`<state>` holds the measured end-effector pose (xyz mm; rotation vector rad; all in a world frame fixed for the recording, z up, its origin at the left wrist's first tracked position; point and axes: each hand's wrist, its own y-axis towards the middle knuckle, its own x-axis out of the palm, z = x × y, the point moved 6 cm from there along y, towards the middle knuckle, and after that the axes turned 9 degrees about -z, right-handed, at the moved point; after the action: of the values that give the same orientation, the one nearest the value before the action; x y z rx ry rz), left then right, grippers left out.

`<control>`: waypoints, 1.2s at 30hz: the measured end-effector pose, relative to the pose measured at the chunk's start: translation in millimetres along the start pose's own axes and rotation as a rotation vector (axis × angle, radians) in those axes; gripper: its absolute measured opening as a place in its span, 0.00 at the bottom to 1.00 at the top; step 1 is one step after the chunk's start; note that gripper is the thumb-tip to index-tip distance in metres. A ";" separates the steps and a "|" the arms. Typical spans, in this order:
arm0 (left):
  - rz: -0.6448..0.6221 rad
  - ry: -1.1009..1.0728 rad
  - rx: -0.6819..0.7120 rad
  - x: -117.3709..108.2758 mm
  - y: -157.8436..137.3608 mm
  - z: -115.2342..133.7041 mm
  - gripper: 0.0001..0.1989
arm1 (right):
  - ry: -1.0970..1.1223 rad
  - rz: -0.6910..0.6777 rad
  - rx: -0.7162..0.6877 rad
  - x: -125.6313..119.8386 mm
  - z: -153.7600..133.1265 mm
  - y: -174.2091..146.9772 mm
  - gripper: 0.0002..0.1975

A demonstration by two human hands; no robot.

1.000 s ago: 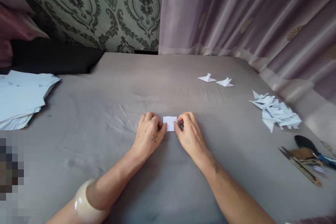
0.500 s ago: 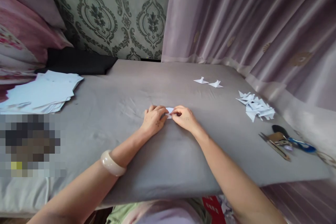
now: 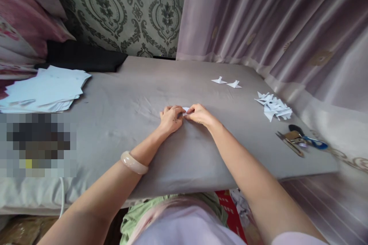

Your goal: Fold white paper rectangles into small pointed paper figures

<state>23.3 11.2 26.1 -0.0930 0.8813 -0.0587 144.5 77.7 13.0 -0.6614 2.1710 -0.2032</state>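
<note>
A small piece of white paper [image 3: 185,110] lies between my two hands at the middle of the cloth-covered table, mostly covered by fingers. My left hand [image 3: 172,118] rests on the cloth with its fingers bent onto the paper's left side. From the right, my right hand [image 3: 199,115] pinches the paper between thumb and fingers. A pale bangle [image 3: 134,163] circles my left forearm. Beyond my hands stand two folded white paper figures [image 3: 219,80]. The fold lines of the paper in my hands cannot be made out.
A heap of folded paper pieces [image 3: 274,106] lies at the right. Nearer are blue-handled scissors [image 3: 316,143] and a pointed cutter [image 3: 290,144]. A stack of white sheets [image 3: 43,90] lies at the left, in front of a folded black cloth [image 3: 83,56]. A blurred patch hides the left edge.
The camera view has tipped downward, so the table appears higher in the picture. Both hands stay on the white paper; my right hand has turned slightly, and less of the paper shows.
</note>
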 end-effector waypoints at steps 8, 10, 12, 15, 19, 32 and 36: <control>-0.027 0.000 -0.010 0.5 1.9 -1.8 0.16 | 0.047 -0.092 0.049 -13.6 -0.5 -2.4 0.12; -0.027 0.004 -0.009 0.8 2.5 -2.6 0.16 | 0.057 -0.115 0.049 -17.2 0.8 -0.5 0.14; -0.028 0.012 -0.005 0.8 2.4 -2.4 0.15 | 0.065 -0.143 0.042 -19.6 2.6 1.4 0.16; -0.041 0.036 0.008 0.7 1.3 -0.4 0.15 | 0.076 -0.180 0.013 -21.2 6.3 1.8 0.17; -0.043 0.065 0.036 1.0 0.7 1.3 0.15 | 0.084 -0.189 -0.040 -19.8 10.4 -0.4 0.14; 0.018 0.234 0.145 -0.9 -5.6 11.4 0.14 | 0.044 -0.183 -0.210 -10.9 8.7 11.2 0.10; 0.042 0.324 0.186 0.8 -6.7 15.3 0.13 | -0.117 0.106 -0.290 -27.1 11.1 13.3 0.13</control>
<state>35.5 5.3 35.8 0.1120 1.1970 -0.1179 161.7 104.1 19.5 -0.6982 2.1340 0.2061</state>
